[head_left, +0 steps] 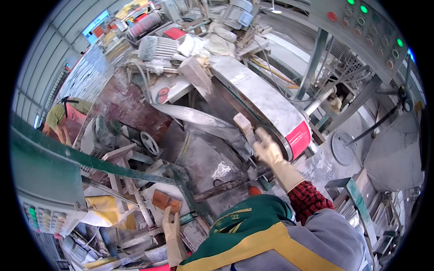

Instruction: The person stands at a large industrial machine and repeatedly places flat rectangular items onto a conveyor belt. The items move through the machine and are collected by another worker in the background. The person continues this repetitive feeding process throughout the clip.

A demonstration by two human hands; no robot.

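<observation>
My left hand (172,228), in a cream rubber glove, is low in the view. Its fingers are stretched and apart, with the tips at the lower edge of a reddish-brown block (165,201) lying on a whitish surface. My right hand (268,150), gloved alike below a red-and-black checked sleeve, reaches forward with its fingers spread. Just beyond its fingertips, a pale squared block (244,125) stands tilted beside the long machine (266,97) with a white top and a red end panel. Whether those fingertips touch the pale block is hard to tell.
A green beam (90,156) crosses at left, above a button panel (43,219). Another control panel (361,27) hangs at upper right. A handwheel (149,143) sits left of a wet, greyish metal sheet (205,158). Another person (68,115) bends over at far left.
</observation>
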